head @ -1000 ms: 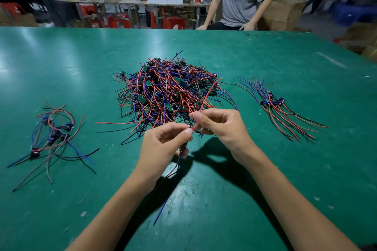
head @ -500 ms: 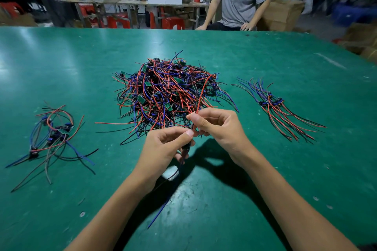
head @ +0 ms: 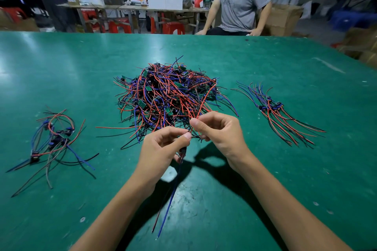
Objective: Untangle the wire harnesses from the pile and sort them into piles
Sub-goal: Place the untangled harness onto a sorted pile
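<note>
Hidden and cut-off parts

The left hand (head: 163, 149) covers the top of the dangling blue-and-black wire harness (head: 173, 193); both forearms leave the bottom edge; the seated grey-shirted person's (head: 240, 2) head is cropped.

The flat green worktop (head: 265, 63) carries a big central tangled pile of thin red, blue and black wires (head: 167, 96) dotted with small green boards. Near its left edge a small loose heap (head: 55, 136) shows the same three colours; near its right edge a combed bundle (head: 275, 112) too.
</note>
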A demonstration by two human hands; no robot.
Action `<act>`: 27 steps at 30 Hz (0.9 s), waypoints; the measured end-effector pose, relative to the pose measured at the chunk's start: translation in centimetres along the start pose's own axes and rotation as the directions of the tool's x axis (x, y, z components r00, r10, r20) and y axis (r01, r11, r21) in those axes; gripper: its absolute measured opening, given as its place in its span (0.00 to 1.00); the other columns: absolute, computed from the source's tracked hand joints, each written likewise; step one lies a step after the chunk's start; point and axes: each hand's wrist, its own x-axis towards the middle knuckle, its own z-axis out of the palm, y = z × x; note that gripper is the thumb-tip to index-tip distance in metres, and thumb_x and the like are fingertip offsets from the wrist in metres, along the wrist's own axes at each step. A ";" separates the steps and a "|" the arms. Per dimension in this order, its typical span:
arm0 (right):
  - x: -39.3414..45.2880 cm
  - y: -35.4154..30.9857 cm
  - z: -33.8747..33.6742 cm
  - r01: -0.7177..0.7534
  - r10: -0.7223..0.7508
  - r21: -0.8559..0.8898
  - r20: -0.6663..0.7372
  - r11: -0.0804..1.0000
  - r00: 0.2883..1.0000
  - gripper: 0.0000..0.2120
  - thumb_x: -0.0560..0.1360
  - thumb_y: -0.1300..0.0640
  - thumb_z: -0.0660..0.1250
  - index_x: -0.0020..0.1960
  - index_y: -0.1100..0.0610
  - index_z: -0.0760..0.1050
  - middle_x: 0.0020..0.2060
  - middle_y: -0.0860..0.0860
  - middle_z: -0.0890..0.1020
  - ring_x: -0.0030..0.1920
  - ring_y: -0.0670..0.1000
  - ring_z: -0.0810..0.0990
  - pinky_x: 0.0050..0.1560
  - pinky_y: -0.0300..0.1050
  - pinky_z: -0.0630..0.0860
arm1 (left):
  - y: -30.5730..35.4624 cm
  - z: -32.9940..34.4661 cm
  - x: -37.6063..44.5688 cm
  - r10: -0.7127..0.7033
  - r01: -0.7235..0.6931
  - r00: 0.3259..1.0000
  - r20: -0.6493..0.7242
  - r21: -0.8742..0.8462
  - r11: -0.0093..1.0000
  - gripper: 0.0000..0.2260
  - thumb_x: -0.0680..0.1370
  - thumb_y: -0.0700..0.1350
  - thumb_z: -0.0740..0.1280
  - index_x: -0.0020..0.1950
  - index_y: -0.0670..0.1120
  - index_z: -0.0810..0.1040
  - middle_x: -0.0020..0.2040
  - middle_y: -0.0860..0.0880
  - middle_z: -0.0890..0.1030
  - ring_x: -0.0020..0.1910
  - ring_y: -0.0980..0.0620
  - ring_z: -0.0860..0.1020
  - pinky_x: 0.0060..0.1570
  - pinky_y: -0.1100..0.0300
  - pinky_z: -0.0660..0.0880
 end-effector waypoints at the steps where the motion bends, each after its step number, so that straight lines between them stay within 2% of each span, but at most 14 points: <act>1: 0.0 0.1 0.0 -0.008 0.008 -0.004 -0.005 1.000 1.000 0.07 0.65 0.48 0.79 0.36 0.50 0.85 0.30 0.47 0.82 0.30 0.45 0.75 0.34 0.35 0.74 | 0.1 0.0 0.0 -0.001 0.001 1.000 -0.004 -0.002 1.000 0.01 0.75 0.41 0.74 0.45 0.44 0.86 0.36 0.48 0.83 0.36 0.56 0.79 0.30 0.64 0.75; 9: 0.2 0.0 -0.2 -0.081 0.079 0.040 0.040 0.996 0.996 0.08 0.68 0.47 0.76 0.41 0.51 0.87 0.33 0.48 0.83 0.30 0.44 0.75 0.34 0.34 0.72 | 0.3 0.1 -0.1 -0.022 0.021 0.999 -0.028 -0.019 1.000 0.02 0.76 0.41 0.73 0.44 0.44 0.86 0.37 0.47 0.84 0.35 0.56 0.78 0.30 0.65 0.75; 17: -0.2 0.1 0.3 -0.144 0.138 0.056 0.101 0.988 0.985 0.10 0.72 0.46 0.73 0.46 0.51 0.87 0.35 0.46 0.83 0.32 0.44 0.75 0.35 0.34 0.72 | 0.4 0.1 -0.4 -0.022 0.021 1.000 0.017 0.026 0.999 0.02 0.74 0.40 0.75 0.45 0.45 0.89 0.38 0.44 0.86 0.35 0.55 0.81 0.31 0.64 0.76; 21: -0.3 0.2 0.5 -0.136 0.127 0.072 0.119 0.988 0.985 0.07 0.76 0.51 0.72 0.46 0.53 0.87 0.37 0.45 0.85 0.33 0.41 0.76 0.34 0.32 0.72 | 0.6 0.0 -0.4 -0.043 0.041 0.998 0.039 0.033 0.999 0.03 0.73 0.41 0.77 0.45 0.44 0.89 0.36 0.46 0.86 0.33 0.56 0.79 0.32 0.64 0.77; 25: -0.4 0.1 0.7 -0.106 0.103 0.014 0.147 0.994 0.984 0.09 0.80 0.54 0.68 0.46 0.53 0.86 0.34 0.48 0.83 0.32 0.44 0.77 0.35 0.33 0.71 | 0.6 0.0 -0.4 -0.047 0.047 0.999 0.020 0.026 0.999 0.03 0.73 0.41 0.76 0.44 0.43 0.89 0.37 0.45 0.86 0.33 0.55 0.79 0.32 0.65 0.76; 27: -0.6 0.1 0.8 -0.056 0.061 -0.033 0.188 0.998 0.980 0.10 0.82 0.58 0.66 0.48 0.58 0.86 0.34 0.47 0.84 0.34 0.43 0.78 0.37 0.32 0.72 | 0.6 -0.1 -0.3 -0.044 0.044 0.999 0.003 0.009 0.999 0.02 0.73 0.40 0.75 0.43 0.44 0.89 0.39 0.43 0.86 0.35 0.54 0.80 0.32 0.65 0.76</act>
